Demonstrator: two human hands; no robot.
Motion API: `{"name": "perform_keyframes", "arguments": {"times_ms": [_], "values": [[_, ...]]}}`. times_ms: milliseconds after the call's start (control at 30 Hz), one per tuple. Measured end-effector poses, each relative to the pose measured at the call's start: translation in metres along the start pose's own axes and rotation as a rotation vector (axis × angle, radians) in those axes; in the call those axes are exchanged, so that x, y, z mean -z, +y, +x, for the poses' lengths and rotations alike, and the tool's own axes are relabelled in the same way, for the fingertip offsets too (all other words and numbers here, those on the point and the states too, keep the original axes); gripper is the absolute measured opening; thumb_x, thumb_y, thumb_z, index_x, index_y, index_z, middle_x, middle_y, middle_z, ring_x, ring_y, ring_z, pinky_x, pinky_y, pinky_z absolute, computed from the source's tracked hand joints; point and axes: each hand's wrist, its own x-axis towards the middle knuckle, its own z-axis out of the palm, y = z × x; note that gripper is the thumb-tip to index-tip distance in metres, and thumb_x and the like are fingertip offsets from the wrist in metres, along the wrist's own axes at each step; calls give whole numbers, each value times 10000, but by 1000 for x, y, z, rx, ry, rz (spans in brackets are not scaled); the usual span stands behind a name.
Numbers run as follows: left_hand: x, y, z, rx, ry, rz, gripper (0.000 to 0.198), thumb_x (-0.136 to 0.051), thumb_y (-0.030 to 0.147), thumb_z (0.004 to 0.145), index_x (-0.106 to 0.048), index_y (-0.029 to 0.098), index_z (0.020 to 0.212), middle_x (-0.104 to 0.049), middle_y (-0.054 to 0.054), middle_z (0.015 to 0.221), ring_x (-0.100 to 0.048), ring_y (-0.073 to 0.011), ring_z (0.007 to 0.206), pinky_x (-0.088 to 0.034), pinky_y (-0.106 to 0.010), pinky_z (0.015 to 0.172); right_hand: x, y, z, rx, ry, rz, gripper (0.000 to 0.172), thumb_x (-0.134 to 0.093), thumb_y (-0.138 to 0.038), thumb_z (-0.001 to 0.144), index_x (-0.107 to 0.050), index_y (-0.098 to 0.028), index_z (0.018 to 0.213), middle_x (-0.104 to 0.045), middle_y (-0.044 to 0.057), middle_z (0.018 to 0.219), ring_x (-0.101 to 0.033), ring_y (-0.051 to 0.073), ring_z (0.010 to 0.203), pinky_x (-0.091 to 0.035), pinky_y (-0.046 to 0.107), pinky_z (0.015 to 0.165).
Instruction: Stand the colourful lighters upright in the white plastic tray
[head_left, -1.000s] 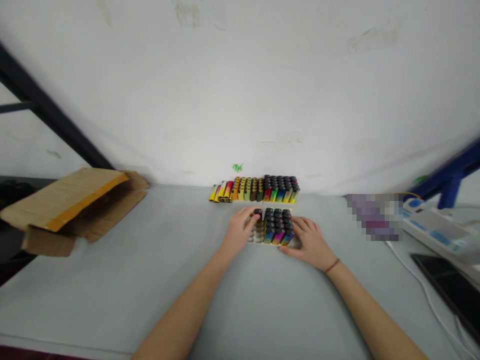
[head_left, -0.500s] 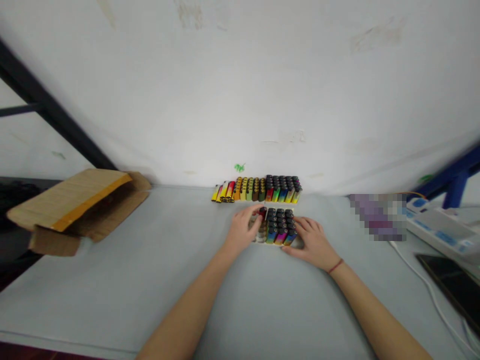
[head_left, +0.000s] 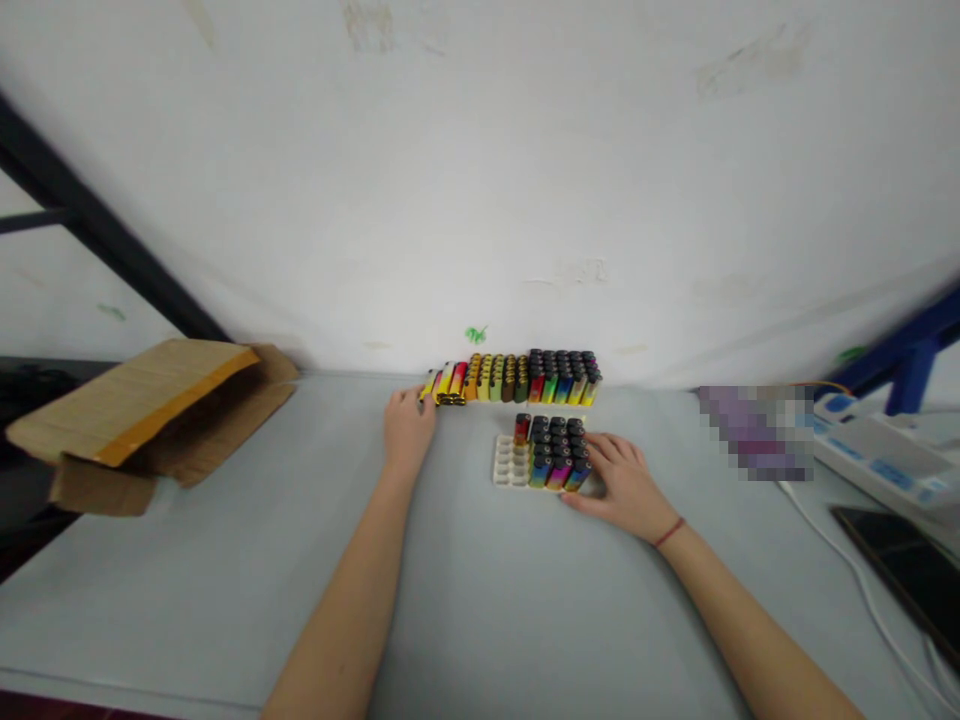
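My left hand (head_left: 409, 428) is at the left end of a pile of lighters (head_left: 450, 384) lying by the wall. Its bent fingers close on the end of a yellow-and-white lighter (head_left: 430, 382); the fingertips are partly hidden. My right hand (head_left: 621, 484) grips the right side of a white tray (head_left: 504, 470), with the thumb at the front corner and fingers along the far side. Several black-topped, multicoloured lighters (head_left: 559, 452) stand upright in the tray's right part. One red lighter (head_left: 522, 430) stands in the back of the left part, whose other visible slots hold nothing.
Behind the tray stand rows of yellow-topped lighters (head_left: 496, 378) and black-topped lighters (head_left: 564, 376), against the wall. An open cardboard box (head_left: 142, 410) lies at the left. At the right are a power strip (head_left: 885, 450), a white cable (head_left: 862, 590) and a dark phone (head_left: 900, 560).
My left hand has let go of the red lighter, now standing in the tray, and moved left and back to the lying lighters. My right hand stays at the tray.
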Motion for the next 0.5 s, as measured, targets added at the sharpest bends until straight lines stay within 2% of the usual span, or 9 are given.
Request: {"name": "perform_keyframes", "arguments": {"times_ms": [167,400,500], "values": [[-2,-9,1,8,-50,-25,467,-443,445,872,-683,110,1093,-630,-164,1027,-615,-261,923,-469,-392,902,0,-1,0,-10,-6,-1,649,-611,-616,773,-566,-180,1252,-583,142,1278,-478,325,1155,-385,486,959],[2,-8,1,33,-73,9,434,-385,354,898,-697,103,1066,-645,-162,1016,-620,-235,895,-471,-358,887,-1,0,0,-4,-3,-6,648,-614,-617,770,-569,-187,1252,-585,141,1274,-484,327,1150,-391,490,949],[4,-6,0,35,-94,38,431,-397,373,900,-691,116,1083,-670,-147,999,-624,-227,876,-473,-341,864,-1,1,0,-2,-2,-5,655,-623,-613,766,-568,-176,1251,-586,145,1270,-484,329,1150,-391,491,950]]}}
